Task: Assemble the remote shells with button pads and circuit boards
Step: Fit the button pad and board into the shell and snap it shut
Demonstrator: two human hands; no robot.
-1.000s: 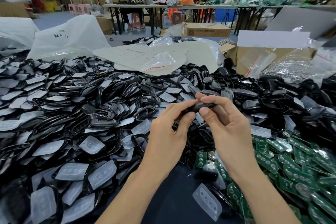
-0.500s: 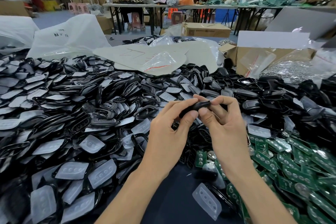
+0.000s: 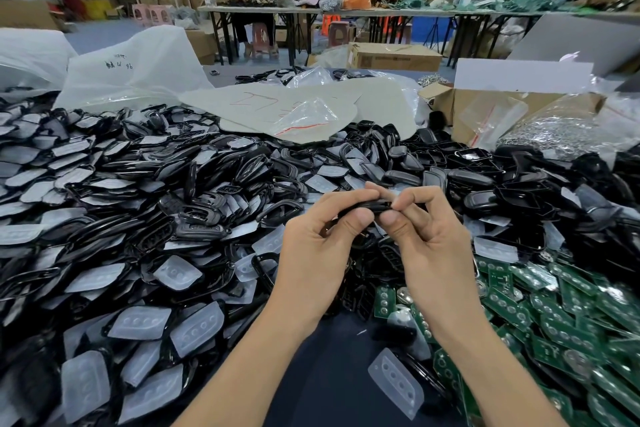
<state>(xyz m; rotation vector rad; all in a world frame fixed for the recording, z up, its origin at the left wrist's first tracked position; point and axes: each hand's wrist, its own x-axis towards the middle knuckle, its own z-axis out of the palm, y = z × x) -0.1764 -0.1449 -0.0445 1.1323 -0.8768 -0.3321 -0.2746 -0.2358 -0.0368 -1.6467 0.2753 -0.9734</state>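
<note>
Right now both hands meet over the middle of the table, above the near edge of the heap. The left hand (image 3: 311, 253) and the right hand (image 3: 426, 246) each pinch one black remote shell (image 3: 367, 206) between thumb and curled fingers, the two thumbs almost touching under it. The shell is held edge-on, so I cannot tell whether a pad or a board already sits inside.

It looks like a light, thin piece of moulded plastic, stiff enough to take a squeeze but glossy, so likely to slip if held by its faces. The long rim, where the fingers grip it, seems the sound place to hold while pressing parts home.

To the left and far side spreads the heap of shells (image 3: 207, 211), mixed with translucent button pads (image 3: 195, 328). These look soft and floppy, probably a little tacky, and are best picked up by a corner and laid in flat. One loose pad (image 3: 396, 381) lies alone on the dark table top (image 3: 332, 374), near and between the forearms.

On the right lies a pile of green circuit boards (image 3: 512, 308), rigid and thin. I would take those by their edges, away from the round metal contacts, since they may scratch or bend.
</note>
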